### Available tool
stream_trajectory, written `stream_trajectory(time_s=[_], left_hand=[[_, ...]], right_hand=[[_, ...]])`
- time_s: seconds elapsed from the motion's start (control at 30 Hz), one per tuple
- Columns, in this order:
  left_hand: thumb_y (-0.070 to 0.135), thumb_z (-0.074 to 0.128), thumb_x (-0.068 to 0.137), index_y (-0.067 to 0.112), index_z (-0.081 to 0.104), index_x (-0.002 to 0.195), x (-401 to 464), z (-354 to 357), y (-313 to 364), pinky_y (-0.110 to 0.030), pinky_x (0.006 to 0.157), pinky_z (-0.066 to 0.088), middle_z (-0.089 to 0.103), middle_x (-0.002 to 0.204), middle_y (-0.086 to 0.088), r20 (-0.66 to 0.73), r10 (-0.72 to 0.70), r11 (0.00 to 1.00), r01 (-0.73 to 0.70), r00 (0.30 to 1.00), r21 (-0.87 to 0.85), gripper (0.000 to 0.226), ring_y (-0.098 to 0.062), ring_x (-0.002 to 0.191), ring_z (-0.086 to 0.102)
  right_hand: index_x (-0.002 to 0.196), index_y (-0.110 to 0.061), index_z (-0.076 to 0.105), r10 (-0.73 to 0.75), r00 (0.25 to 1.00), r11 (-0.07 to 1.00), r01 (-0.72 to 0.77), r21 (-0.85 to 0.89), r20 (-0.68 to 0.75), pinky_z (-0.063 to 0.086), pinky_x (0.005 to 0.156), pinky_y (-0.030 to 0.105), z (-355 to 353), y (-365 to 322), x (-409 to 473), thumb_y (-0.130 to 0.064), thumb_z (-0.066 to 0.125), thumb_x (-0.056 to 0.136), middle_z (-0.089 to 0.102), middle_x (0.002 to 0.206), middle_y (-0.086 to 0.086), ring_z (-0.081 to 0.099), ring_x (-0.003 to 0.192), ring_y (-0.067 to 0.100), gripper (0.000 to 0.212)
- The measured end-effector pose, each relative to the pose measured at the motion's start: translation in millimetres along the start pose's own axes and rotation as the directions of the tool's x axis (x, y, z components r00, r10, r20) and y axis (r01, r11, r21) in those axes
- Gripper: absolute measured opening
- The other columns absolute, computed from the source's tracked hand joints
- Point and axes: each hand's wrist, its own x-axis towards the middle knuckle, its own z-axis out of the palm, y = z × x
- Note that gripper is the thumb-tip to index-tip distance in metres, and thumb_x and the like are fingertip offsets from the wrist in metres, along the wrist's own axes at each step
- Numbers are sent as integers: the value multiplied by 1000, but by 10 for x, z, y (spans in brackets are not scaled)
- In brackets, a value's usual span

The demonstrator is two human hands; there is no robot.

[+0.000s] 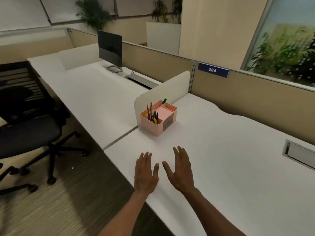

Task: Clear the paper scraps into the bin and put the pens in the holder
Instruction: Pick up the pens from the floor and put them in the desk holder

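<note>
A pink desk holder [159, 126] stands on the white desk [230, 159] beside a low cream divider. Several pens and pencils [152, 114] stand upright in its front left compartment, and a green marker [164, 101] pokes up from the back one. My left hand [145, 172] and my right hand [180, 170] hover flat over the desk's near edge, fingers spread, holding nothing, a short way in front of the holder. I see no paper scraps and no bin in this view.
A cream divider [162, 89] separates this desk from the neighbouring one with a monitor [110, 48]. A black office chair [29, 130] stands on the floor at left. A metal cable hatch [298, 155] is set in the desk at right. Beige partitions run along the back.
</note>
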Motion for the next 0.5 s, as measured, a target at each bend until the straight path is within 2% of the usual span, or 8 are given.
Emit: stream_trajectory(time_s=[0.07, 0.17, 0.27, 0.37, 0.5], left_hand=[[70, 13, 98, 25, 28, 158, -114, -170, 110, -44, 128, 10, 22, 168, 2, -69, 33, 999, -34, 997, -18, 77, -18, 157, 11], [69, 14, 98, 25, 24, 160, -288, -464, 199, -45, 128, 8, 16, 169, 2, -119, 95, 996, -94, 988, 6, 76, -17, 158, 4], [66, 18, 99, 24, 22, 160, -549, -854, 212, -43, 128, 4, 15, 170, 2, -143, 167, 986, -163, 975, 39, 74, -17, 158, 2], [67, 15, 99, 22, 20, 160, -918, -1245, 131, -46, 128, 7, 15, 170, 0, -142, 237, 971, -233, 961, 43, 77, -18, 158, 2], [56, 32, 101, 20, 18, 161, -1594, -1688, -67, -48, 128, 9, 14, 170, -1, -132, 321, 947, -318, 938, 38, 71, -18, 158, 0]], right_hand=[[162, -27, 13, -34, 999, 995, 34, -90, 3, 8, 126, 41, -104, -29, -207, -82, 22, 90, 4, 171, -3, 1, 158, 19, 91], [163, -27, 2, -37, 999, 981, 39, -190, 14, -1, 125, 40, -270, -173, -472, -78, 28, 92, -8, 171, -3, -8, 158, 19, 90], [163, -26, 1, -29, 999, 968, 22, -248, -26, 4, 128, 46, -435, -420, -780, -76, 31, 93, -7, 171, 0, -8, 158, 22, 91], [162, -26, -2, 1, 999, 958, -15, -287, -49, 5, 128, 50, -543, -684, -1155, -76, 31, 93, -9, 171, 1, -10, 158, 23, 92], [162, -25, -2, 10, 996, 956, -37, -291, -91, 6, 127, 51, -601, -987, -1882, -74, 35, 94, -7, 172, 3, -11, 158, 25, 92]])
